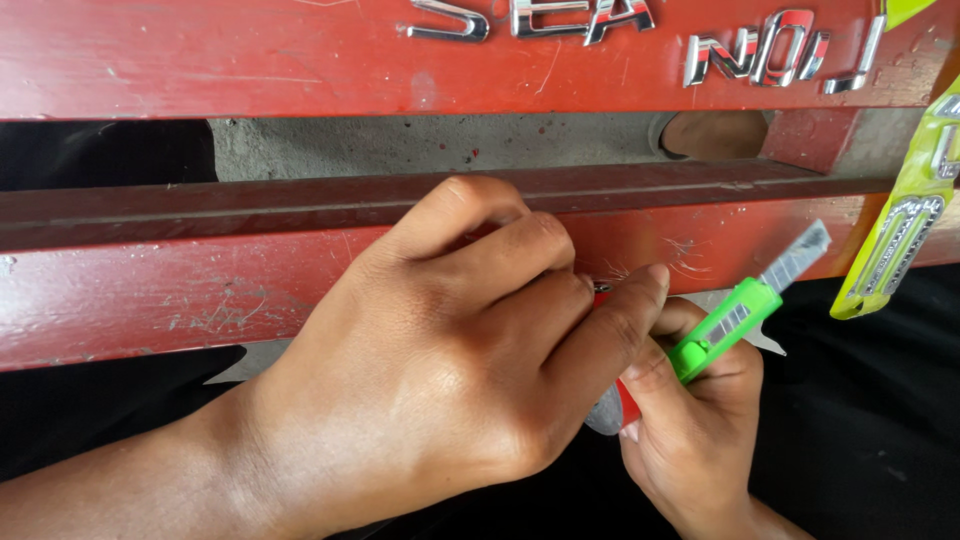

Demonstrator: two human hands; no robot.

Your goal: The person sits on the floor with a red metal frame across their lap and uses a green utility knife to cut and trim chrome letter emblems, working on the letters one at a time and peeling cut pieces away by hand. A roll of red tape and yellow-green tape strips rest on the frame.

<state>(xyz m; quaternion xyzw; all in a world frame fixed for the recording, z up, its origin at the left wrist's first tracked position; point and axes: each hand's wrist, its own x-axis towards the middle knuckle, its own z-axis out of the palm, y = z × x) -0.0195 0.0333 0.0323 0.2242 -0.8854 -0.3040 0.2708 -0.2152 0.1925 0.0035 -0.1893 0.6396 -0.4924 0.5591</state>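
Observation:
My left hand (440, 350) lies curled over the lower band of a scratched red car panel (150, 290), with its fingertips pressed against the panel's surface. Just below and to the right, my right hand (690, 430) grips a green utility knife (735, 325). The knife's segmented blade (797, 257) is extended and points up and right, lying against the red panel. A small red and grey object (612, 410) shows between the two hands, mostly hidden by my left hand.
Chrome raised letters (760, 50) run along the panel's upper band. A long slot in the panel shows grey concrete (400, 145) behind. A yellow-green strip with chrome pieces (895, 240) hangs at the right edge. Black cloth (870, 420) lies below.

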